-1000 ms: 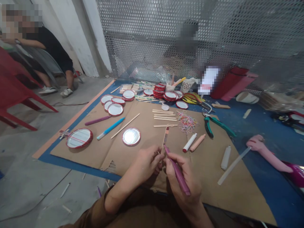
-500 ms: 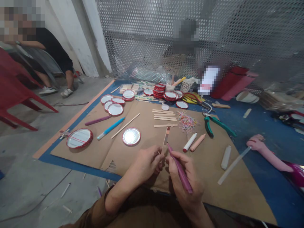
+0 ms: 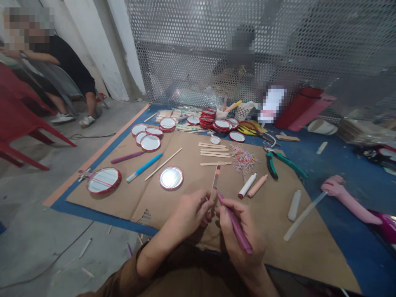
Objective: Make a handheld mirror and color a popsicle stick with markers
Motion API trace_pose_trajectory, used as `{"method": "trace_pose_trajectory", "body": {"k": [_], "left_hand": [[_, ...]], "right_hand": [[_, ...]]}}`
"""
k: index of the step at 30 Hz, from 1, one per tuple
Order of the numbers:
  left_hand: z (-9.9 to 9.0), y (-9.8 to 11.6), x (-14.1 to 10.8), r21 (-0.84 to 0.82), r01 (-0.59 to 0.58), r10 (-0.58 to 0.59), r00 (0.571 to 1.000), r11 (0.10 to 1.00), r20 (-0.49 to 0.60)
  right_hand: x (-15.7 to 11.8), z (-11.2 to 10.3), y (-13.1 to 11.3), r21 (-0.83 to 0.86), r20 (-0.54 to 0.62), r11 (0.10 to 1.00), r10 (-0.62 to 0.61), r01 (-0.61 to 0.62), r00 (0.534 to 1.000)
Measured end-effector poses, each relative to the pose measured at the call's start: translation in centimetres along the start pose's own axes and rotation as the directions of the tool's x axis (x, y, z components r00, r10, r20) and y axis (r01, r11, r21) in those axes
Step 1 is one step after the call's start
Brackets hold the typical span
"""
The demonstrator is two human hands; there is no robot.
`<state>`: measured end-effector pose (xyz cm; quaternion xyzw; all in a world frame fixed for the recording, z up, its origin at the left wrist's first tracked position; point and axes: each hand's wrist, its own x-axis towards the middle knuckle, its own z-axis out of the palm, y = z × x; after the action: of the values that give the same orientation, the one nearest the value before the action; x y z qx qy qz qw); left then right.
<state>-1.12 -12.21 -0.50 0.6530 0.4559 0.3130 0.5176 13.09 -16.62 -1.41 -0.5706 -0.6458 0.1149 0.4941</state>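
Observation:
My left hand (image 3: 194, 210) pinches a popsicle stick (image 3: 215, 178) upright by its lower end; dark colour covers its tip and a band further down. In my right hand (image 3: 244, 231) is a purple marker (image 3: 236, 227), its point at the stick's edge. Beyond my hands several plain popsicle sticks (image 3: 215, 153) lie in a row beside a heap of coloured rubber bands (image 3: 244, 158). To the right rest a white marker (image 3: 247, 185) and a peach marker (image 3: 258, 186). Left of my hands lies a round disc with a red rim (image 3: 171, 178).
A cardboard sheet (image 3: 192, 165) covers the blue table. At left lie a red-rimmed disc with a stick (image 3: 103, 180), a blue marker (image 3: 144, 168) and a thin wooden stick (image 3: 163, 164). Green-handled pliers (image 3: 272, 165) and a pink glue gun (image 3: 349, 200) are at right; stacked discs (image 3: 208, 119) stand behind.
The purple marker's point has shifted slightly left and down along the popsicle stick. My left hand keeps its hold on the stick, almost still.

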Motion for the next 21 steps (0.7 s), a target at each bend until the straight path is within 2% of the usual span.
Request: {"method": "trace_pose_trajectory", "body": {"k": [4,11,14,18,21], "left_hand": [[-0.05,0.07,0.03,0.014,-0.002,0.001,1.0,1.0,0.004],[-0.35,0.25,0.05,0.128,-0.027,0.029,0.999,0.991,-0.017],[-0.3,0.28,0.0,0.111,-0.015,0.017,1.0,0.994,-0.016],[-0.09,0.31,-0.08,0.022,0.021,-0.021,1.0,1.0,0.018],[-0.06,0.27,-0.06,0.014,0.023,-0.023,1.0,1.0,0.017]], "right_hand": [[-0.04,0.05,0.11,0.002,-0.009,1.0,0.006,-0.006,1.0],[0.13,0.47,0.67,-0.014,0.006,0.996,-0.085,0.085,0.996],[0.22,0.47,0.54,-0.021,0.012,0.998,-0.063,0.063,0.998],[0.15,0.26,0.14,-0.058,-0.043,0.998,0.037,-0.039,0.998],[0.04,0.12,-0.06,-0.017,-0.045,0.999,0.039,-0.04,0.998]]}}
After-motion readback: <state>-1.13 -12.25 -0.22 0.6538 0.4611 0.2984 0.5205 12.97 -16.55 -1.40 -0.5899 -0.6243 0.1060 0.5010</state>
